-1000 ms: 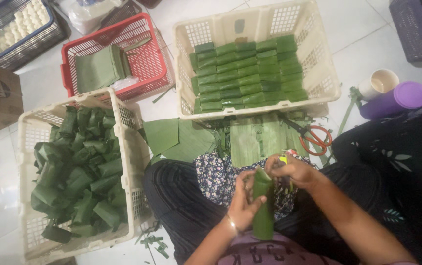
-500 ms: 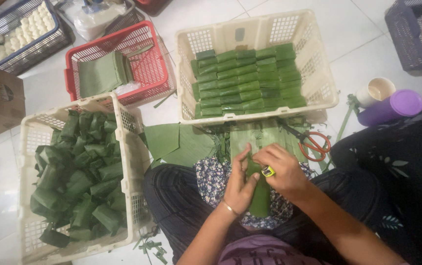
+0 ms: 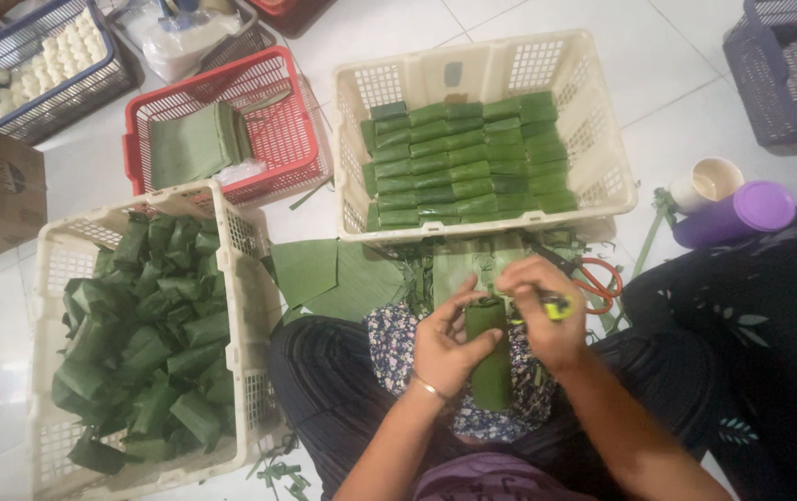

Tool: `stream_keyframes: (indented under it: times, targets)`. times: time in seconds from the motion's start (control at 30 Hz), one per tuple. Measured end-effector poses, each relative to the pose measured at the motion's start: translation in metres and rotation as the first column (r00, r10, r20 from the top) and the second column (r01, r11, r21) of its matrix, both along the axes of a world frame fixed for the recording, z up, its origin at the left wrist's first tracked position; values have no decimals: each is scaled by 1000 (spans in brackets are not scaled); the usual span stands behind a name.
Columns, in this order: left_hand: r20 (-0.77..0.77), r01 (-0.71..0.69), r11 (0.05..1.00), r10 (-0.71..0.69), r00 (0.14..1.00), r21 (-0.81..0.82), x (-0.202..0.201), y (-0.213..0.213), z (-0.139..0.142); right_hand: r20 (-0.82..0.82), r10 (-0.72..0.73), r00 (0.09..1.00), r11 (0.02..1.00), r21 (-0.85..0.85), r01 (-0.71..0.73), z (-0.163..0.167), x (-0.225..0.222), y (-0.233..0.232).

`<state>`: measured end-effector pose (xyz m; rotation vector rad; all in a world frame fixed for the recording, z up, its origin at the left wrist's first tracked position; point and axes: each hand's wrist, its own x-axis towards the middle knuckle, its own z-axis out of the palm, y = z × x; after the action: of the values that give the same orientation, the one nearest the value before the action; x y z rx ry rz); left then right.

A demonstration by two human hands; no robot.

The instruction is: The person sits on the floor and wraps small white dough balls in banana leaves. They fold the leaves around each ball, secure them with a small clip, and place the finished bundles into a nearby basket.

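While a leaf-wrapped roll (image 3: 491,357) is held upright over the lap, its top end is being worked between both hands.

The roll is gripped along its side by the left hand (image 3: 446,345), fingers curled round it, and its top is pinched by the right hand (image 3: 537,311), which also holds a small yellow-handled tool (image 3: 556,305). The parcel is judged light, fairly firm inside but with a thin skin that tears and slides, so it is best held round the middle, not by the folded ends. Just beyond the hands lie loose banana leaves (image 3: 333,278) and red-handled scissors (image 3: 593,276); to the left a basket of rough bundles (image 3: 139,343), farther ahead a basket of neat rolls (image 3: 463,167). Compared with a second ago, the roll is gripped lower down by the left hand, and the right hand is now closed over the top.
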<state>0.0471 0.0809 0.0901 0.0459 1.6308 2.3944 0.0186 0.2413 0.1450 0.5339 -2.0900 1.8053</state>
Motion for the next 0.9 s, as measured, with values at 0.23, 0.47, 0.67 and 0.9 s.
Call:
stream_keyframes:
  times: [0.23, 0.47, 0.67, 0.9]
  targets:
    - [-169, -65, 929, 3, 986, -363, 0, 9, 28, -154, -72, 985, 950, -311, 21, -13, -3, -18]
    - [-267, -105, 817, -63, 962, -568, -3, 19, 18, 239, -266, 934, 952, -86, 293, -27, -26, -6]
    - [-430, -504, 788, 342, 836, -353, -32, -1, -8, 317, -34, 948, 980, -176, 94, -58, -36, 32]
    - [-73, -611, 789, 614, 786, 62, -30, -4, -32, 712, 458, 532, 665, -672, 326, -118, -8, 26]
